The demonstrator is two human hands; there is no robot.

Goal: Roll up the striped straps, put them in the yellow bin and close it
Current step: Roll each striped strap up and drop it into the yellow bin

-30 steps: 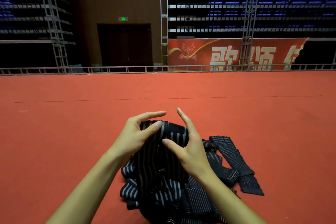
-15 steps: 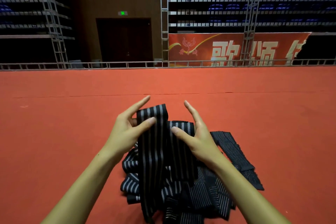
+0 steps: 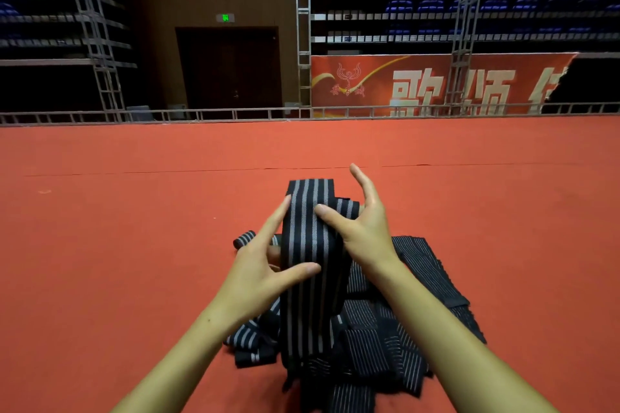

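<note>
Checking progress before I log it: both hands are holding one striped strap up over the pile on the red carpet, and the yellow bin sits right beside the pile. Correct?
Not quite. The head view shows no yellow bin anywhere. The rest stands: the left hand and right hand hold one striped strap above the pile on the red carpet.

An indoor arena: tiered blue seats, red stage carpet, event banner
</note>
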